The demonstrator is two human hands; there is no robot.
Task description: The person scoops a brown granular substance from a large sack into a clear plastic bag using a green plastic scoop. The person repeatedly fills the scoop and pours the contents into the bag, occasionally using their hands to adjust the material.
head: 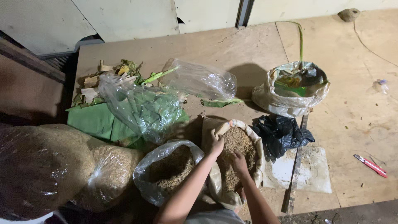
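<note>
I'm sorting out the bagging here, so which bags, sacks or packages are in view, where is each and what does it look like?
Open sack: centre, beige, brown shreds; both hands inside.
Clear bag: left of it, open, same shreds.
Tied bags: far left, clear, bulging.
Clear bag over leaves: upper left, crumpled.
Empty clear bag: centre top.
White sack: upper right, rolled rim.
Black bag: crumpled, beside open sack.

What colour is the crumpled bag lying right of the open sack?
Black and glossy; the crumpled bag shows best in the head view.

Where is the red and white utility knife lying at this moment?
In the head view, the utility knife lies alone on the wooden floor at the far right, to the right of the black plastic bag and pale flat sheets.
</note>
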